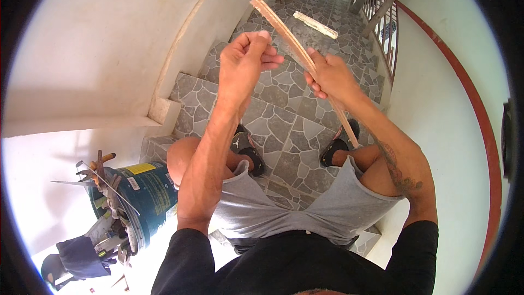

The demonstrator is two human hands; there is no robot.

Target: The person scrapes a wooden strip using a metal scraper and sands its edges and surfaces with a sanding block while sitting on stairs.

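A long, narrow wooden strip [284, 34] slants across the middle, its far end raised toward the upper left and its lower end down near my right shoe. My right hand [330, 76] is wrapped round it about midway, thumb on top. To the left of the strip, apart from it, I hold up my left hand [250, 57]. Its fingers are curled in and the thumb presses toward the index finger; whatever may be between them is hidden. On the stone-patterned floor beyond lies a short pale piece of wood [315, 24].
At my left stands a dark green bucket [150, 194] with hand tools hanging round its rim. Grey stone-patterned steps [273, 90] lie below my hands. A white wall [109, 38] rises on the left, and a metal railing [388, 27] stands at the far right.
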